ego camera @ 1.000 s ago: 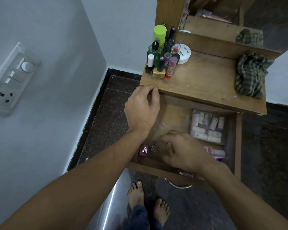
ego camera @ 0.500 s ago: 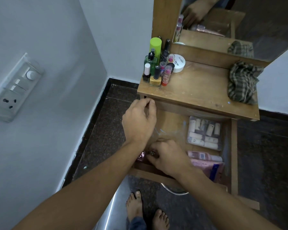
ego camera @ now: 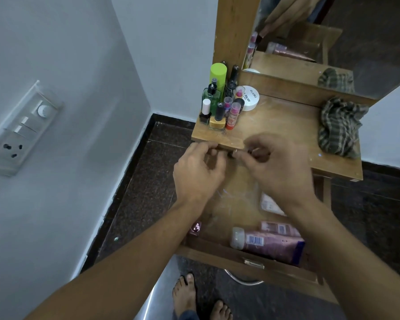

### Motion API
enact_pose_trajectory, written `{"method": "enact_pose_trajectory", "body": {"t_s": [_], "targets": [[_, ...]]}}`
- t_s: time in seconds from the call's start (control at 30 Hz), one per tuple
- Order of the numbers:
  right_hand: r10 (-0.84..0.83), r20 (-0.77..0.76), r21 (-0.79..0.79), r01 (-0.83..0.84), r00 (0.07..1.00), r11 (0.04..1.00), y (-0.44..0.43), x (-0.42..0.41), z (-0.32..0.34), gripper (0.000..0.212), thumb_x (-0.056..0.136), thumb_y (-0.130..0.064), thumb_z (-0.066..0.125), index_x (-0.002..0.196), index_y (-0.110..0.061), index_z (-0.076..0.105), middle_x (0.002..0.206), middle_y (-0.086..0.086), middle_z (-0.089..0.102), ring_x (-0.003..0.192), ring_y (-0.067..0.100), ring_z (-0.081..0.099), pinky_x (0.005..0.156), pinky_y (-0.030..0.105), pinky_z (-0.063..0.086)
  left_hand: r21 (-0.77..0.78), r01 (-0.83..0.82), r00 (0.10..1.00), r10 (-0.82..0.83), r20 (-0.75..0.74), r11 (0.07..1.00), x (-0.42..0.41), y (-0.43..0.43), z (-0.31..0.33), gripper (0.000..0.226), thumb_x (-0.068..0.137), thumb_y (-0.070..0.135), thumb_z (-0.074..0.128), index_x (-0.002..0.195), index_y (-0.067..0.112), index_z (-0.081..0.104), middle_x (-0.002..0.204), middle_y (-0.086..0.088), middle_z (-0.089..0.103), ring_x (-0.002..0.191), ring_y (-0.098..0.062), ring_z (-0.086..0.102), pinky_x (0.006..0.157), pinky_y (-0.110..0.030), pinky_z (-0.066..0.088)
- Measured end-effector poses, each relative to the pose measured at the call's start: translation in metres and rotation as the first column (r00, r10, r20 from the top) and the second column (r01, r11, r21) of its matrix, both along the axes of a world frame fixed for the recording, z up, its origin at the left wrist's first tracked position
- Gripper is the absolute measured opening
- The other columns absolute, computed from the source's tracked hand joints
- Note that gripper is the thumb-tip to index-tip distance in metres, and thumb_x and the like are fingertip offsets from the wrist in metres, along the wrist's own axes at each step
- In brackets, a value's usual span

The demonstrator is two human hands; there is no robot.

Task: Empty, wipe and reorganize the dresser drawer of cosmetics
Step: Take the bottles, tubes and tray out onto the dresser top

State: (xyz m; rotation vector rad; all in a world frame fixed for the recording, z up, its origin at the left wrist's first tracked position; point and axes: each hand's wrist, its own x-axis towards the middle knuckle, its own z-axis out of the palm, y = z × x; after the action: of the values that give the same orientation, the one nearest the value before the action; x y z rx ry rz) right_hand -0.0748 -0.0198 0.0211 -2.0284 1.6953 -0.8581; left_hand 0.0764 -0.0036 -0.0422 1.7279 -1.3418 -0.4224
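The dresser drawer [ego camera: 238, 256] stands pulled out below the wooden top [ego camera: 284, 125]. Inside lie a pink tube with a barcode [ego camera: 269, 244], a second pink tube [ego camera: 279, 227], a small pink-capped bottle [ego camera: 195, 227] in the left front corner and a clear packet [ego camera: 270, 204]. My right hand [ego camera: 276, 168] is raised at the top's front edge, its fingertips pinching a small dark item [ego camera: 231, 154]. My left hand [ego camera: 198, 173] is close beside it with fingers curled at the same edge; I cannot tell if it grips anything.
A cluster of nail polishes and bottles [ego camera: 221, 105] and a white round jar [ego camera: 250, 98] fill the top's left back corner. A checked cloth [ego camera: 337, 128] lies at the right. A mirror [ego camera: 333, 38] rises behind, a wall with a switch panel [ego camera: 21, 128] is to the left.
My right hand has lifted out of the drawer's left front corner with a small item and come up to the top's edge beside my left hand. The pink tubes are uncovered.
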Motion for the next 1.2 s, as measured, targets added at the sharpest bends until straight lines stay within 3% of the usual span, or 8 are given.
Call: {"method": "enact_pose_trajectory", "body": {"t_s": [0.13, 0.23, 0.43, 0.8, 1.0, 1.1, 1.2], "targets": [[0.000, -0.045, -0.004, -0.001, 0.999, 1.000, -0.037, 0.008, 0.019, 0.015, 0.079, -0.023, 0.082, 0.093, -0.025, 0.077, 0.082, -0.010, 0.072, 0.070, 0.008, 0.069, 0.069, 0.022, 0.054, 0.003, 0.032, 0.999, -0.031, -0.019, 0.999, -0.009, -0.009, 0.002, 0.027, 0.081, 0.037, 0.078, 0.107, 0.030, 0.075, 0.091, 0.014, 0.067, 0.080, -0.004, 0.064, 0.073, -0.034, 0.057], [0.024, -0.117, 0.009, -0.023, 0.993, 1.000, -0.051, 0.016, 0.022, 0.011, 0.080, -0.021, 0.078, 0.091, -0.023, 0.077, 0.082, -0.008, 0.072, 0.074, 0.011, 0.069, 0.069, 0.026, 0.053, 0.010, 0.001, 1.000, -0.001, -0.007, 1.000, -0.016, -0.020, 0.003, 0.022, 0.084, 0.041, 0.076, 0.100, 0.027, 0.074, 0.091, 0.014, 0.067, 0.080, -0.006, 0.064, 0.072, -0.036, 0.056], [0.041, -0.171, 0.036, -0.035, 0.984, 0.999, -0.064, 0.025, 0.020, 0.012, 0.077, -0.021, 0.078, 0.089, -0.020, 0.076, 0.081, -0.005, 0.073, 0.077, 0.015, 0.069, 0.070, 0.032, 0.056, 0.086, -0.034, 0.999, 0.033, 0.014, 0.996, -0.020, -0.039, 0.005, 0.024, 0.090, 0.046, 0.068, 0.106, 0.030, 0.076, 0.094, 0.010, 0.068, 0.081, -0.012, 0.067, 0.072, -0.039, 0.056], [-0.008, -0.137, 0.032, 0.012, 0.990, 0.999, -0.057, 0.017, 0.015, 0.021, 0.079, -0.032, 0.082, 0.096, -0.022, 0.076, 0.089, -0.006, 0.073, 0.074, 0.013, 0.070, 0.073, 0.035, 0.057, 0.097, -0.054, 0.996, 0.046, 0.079, 0.994, -0.021, -0.045, 0.006, 0.021, 0.091, 0.039, 0.066, 0.094, 0.021, 0.076, 0.091, 0.007, 0.067, 0.077, -0.017, 0.066, 0.069, -0.039, 0.056], [-0.069, -0.022, 0.003, 0.069, 0.997, 0.998, -0.016, -0.001, 0.019, 0.021, 0.081, -0.040, 0.080, 0.096, -0.026, 0.075, 0.087, -0.014, 0.070, 0.066, -0.006, 0.064, 0.064, 0.012, 0.051, 0.064, -0.054, 0.994, 0.047, 0.103, 0.997, -0.020, -0.045, 0.007, 0.026, 0.091, 0.048, 0.069, 0.097, 0.024, 0.076, 0.088, 0.010, 0.067, 0.078, -0.009, 0.064, 0.069, -0.032, 0.054], [0.016, 0.035, 0.085, -0.019, 0.999, 0.996, 0.020, -0.004, 0.011, 0.028, 0.080, -0.043, 0.074, 0.102, -0.026, 0.075, 0.092, -0.015, 0.071, 0.070, -0.002, 0.066, 0.067, 0.024, 0.058, 0.041, -0.032, 0.996, 0.028, 0.087, 0.999, -0.017, -0.039, 0.008, 0.025, 0.090, 0.046, 0.072, 0.099, 0.024, 0.077, 0.088, 0.009, 0.068, 0.079, -0.011, 0.065, 0.070, -0.033, 0.054], [0.247, 0.007, 0.298, -0.238, 0.969, 0.924, 0.056, 0.004, -0.006, 0.029, 0.080, -0.044, 0.075, 0.105, -0.029, 0.074, 0.094, -0.012, 0.069, 0.081, 0.008, 0.069, 0.077, 0.036, 0.058, -0.037, -0.049, 0.998, 0.050, 0.028, 0.998, -0.009, -0.025, 0.003, 0.017, 0.093, 0.034, 0.071, 0.099, 0.020, 0.079, 0.087, 0.006, 0.071, 0.075, -0.014, 0.066, 0.069, -0.033, 0.053]]}}
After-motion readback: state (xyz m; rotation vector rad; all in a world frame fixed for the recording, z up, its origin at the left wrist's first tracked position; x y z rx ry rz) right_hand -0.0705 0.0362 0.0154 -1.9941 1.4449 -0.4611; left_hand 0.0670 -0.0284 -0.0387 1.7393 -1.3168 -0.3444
